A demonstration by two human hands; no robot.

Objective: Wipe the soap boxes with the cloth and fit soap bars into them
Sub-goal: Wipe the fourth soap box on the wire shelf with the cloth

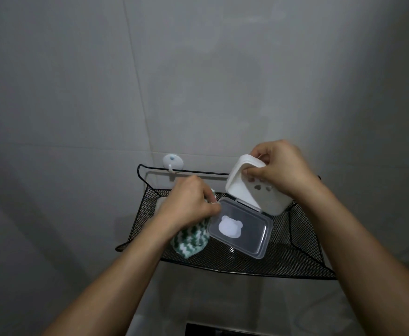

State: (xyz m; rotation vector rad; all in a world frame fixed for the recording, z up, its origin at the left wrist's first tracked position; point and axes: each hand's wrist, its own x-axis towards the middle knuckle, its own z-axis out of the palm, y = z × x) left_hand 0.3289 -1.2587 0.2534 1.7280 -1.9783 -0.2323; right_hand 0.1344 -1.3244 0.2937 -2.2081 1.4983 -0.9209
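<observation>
Item: white soap box (254, 190), hinged open, clear lid (243, 232) hanging toward 7 o'clock over the black mesh shelf (295, 258). Your right hand (281, 168) is gripping its body, fingers curled inside. Your left hand (189, 204), at 9 o'clock of the lid, is clutching the green-white cloth (191, 241) and touching the lid edge. Risk: wiping pressure is likely straining the hinge, or the tilted box is slipping free.

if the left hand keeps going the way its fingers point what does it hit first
Probably the clear hinged lid of the white soap box: the left hand, gripping the green-and-white cloth, has its fingertips at the lid's near-left edge. Depth is unclear.
</observation>
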